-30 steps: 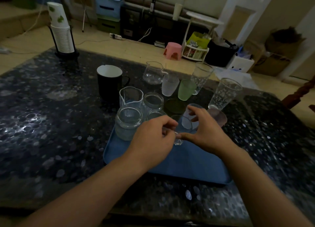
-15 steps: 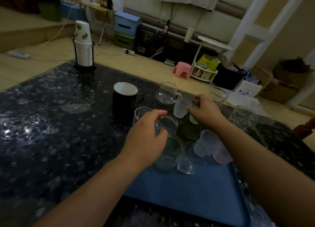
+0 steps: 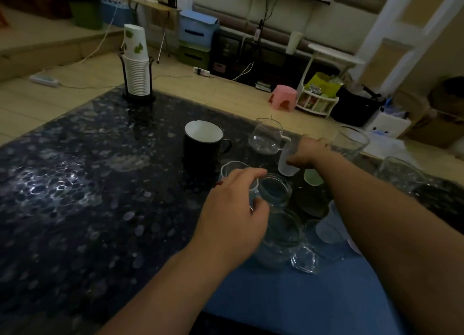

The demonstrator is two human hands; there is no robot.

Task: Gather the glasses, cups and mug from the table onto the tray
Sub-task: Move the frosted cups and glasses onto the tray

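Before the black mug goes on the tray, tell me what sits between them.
The clear pitcher-shaped glass and the jar, which the left hand grips, stand between the black mug and the blue tray; more glasses crowd the tray's far edge.

Both my bare forearms reach forward from the near edge. My left hand (image 3: 232, 210) is nearer, palm down, wrist slightly bent, its fingers curled with the thumb closing toward them. My right arm stretches farther out, and my right hand (image 3: 307, 150) has its fingers and thumb curled in a grip.
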